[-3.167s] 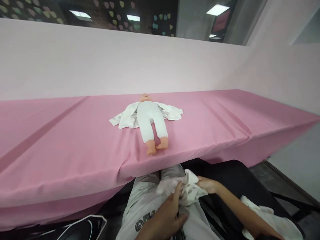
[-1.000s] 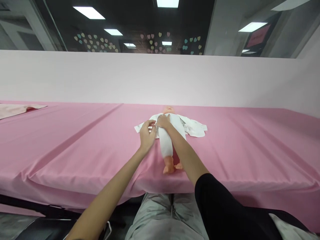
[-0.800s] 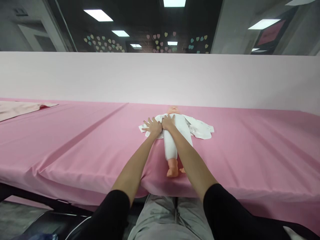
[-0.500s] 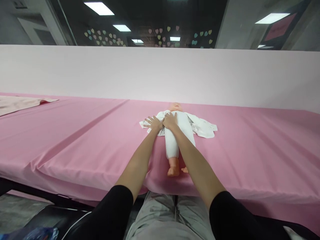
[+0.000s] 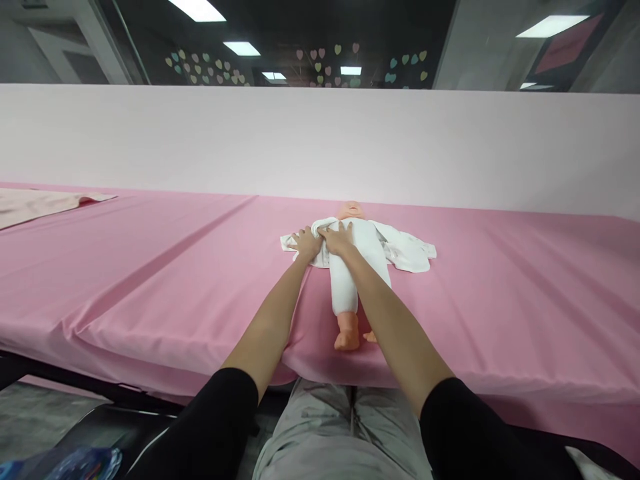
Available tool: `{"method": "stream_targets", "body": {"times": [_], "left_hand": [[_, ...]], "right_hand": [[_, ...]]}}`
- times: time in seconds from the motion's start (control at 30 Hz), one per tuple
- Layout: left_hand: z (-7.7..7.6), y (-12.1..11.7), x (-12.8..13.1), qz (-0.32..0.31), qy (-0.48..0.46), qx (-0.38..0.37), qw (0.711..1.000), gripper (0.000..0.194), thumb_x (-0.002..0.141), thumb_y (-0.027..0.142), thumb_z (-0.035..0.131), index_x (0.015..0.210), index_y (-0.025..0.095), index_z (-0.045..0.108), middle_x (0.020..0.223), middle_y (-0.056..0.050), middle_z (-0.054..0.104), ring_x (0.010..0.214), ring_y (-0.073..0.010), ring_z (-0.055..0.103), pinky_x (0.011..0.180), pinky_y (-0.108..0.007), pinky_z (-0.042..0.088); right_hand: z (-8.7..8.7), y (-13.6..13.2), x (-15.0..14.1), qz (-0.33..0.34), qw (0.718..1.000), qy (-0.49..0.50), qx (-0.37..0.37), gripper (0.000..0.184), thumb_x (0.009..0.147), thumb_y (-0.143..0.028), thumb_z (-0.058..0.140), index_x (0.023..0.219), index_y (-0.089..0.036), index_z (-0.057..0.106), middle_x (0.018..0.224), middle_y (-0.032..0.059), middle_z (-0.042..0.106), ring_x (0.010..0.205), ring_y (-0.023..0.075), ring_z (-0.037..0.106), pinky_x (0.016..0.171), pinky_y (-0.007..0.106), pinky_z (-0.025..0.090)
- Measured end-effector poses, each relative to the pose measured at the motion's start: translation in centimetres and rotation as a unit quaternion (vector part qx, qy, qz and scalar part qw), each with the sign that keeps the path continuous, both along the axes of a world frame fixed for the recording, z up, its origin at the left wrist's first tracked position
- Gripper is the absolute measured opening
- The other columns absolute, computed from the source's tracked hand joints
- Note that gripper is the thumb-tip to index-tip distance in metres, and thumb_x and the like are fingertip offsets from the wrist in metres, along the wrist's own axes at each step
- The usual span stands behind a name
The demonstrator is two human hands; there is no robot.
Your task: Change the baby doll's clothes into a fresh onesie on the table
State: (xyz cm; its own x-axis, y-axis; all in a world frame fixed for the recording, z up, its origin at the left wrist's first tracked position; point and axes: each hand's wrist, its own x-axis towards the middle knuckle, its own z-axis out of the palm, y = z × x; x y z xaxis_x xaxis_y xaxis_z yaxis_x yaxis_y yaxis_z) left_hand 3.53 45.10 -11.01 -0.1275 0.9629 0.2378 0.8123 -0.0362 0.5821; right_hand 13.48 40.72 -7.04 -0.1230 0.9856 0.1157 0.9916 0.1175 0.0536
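A baby doll [image 5: 363,257] in white lies on its back on the pink table [image 5: 150,280], feet toward me, head at the far end. A white garment [image 5: 407,250] is spread open under it. My left hand [image 5: 306,242] rests with its fingers spread on the garment's left flap beside the doll. My right hand [image 5: 340,239] lies on the doll's left side, fingers on the edge of that flap; whether they pinch the cloth is unclear.
A pale pink partition [image 5: 320,147] runs behind the table. A light pink cloth [image 5: 35,203] lies at the far left. My lap in grey trousers [image 5: 330,433] is below the table's near edge. A white cloth [image 5: 595,463] shows at the bottom right.
Earlier my hands held a white cloth in my lap. They have since reached out to the doll and settled on the garment's left flap; the last half second shows only slight shifts.
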Motion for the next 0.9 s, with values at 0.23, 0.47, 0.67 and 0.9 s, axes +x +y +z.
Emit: {"method": "stream_targets", "body": {"times": [0.23,0.47,0.67,0.9], "left_hand": [[-0.8,0.2,-0.7,0.008,-0.015,0.079,0.997,0.033,0.083,0.040,0.039,0.106,0.019,0.051,0.116,-0.012,0.059,0.116,-0.0290,0.044,0.103,-0.060,0.019],[-1.0,0.5,-0.4,0.016,0.021,0.034,0.999,0.062,0.079,0.063,0.036,0.122,0.020,0.046,0.136,-0.014,0.044,0.134,-0.0348,0.020,0.103,-0.057,0.021],[-0.6,1.1,-0.3,0.018,0.032,0.019,0.999,0.061,0.072,0.053,0.051,0.117,0.012,0.054,0.131,-0.018,0.048,0.131,-0.0389,0.025,0.101,-0.057,0.024],[-0.4,2.2,-3.6,-0.006,-0.013,0.032,0.999,0.028,0.066,0.024,0.048,0.083,0.013,0.068,0.078,-0.010,0.067,0.077,-0.0245,0.062,0.065,-0.030,0.044]], "right_hand": [[0.0,-0.3,-0.1,-0.013,0.999,-0.032,-0.020,0.052,0.087,-0.023,0.033,0.139,-0.029,0.036,0.149,-0.0023,0.028,0.138,0.0352,0.007,0.104,0.063,-0.002],[0.1,-0.8,-0.1,-0.014,1.000,-0.016,0.001,0.047,0.087,-0.021,0.033,0.132,-0.024,0.047,0.145,-0.0008,0.034,0.137,0.0336,0.011,0.107,0.061,0.001],[0.1,-0.9,-0.1,-0.007,1.000,-0.018,-0.001,0.044,0.088,-0.023,0.033,0.128,-0.026,0.052,0.144,-0.0024,0.036,0.137,0.0338,0.011,0.107,0.061,0.001],[-0.2,-0.8,0.1,-0.007,1.000,-0.027,0.010,0.047,0.086,-0.021,0.033,0.130,-0.021,0.050,0.145,0.0001,0.035,0.138,0.0322,0.012,0.107,0.061,0.002]]}}
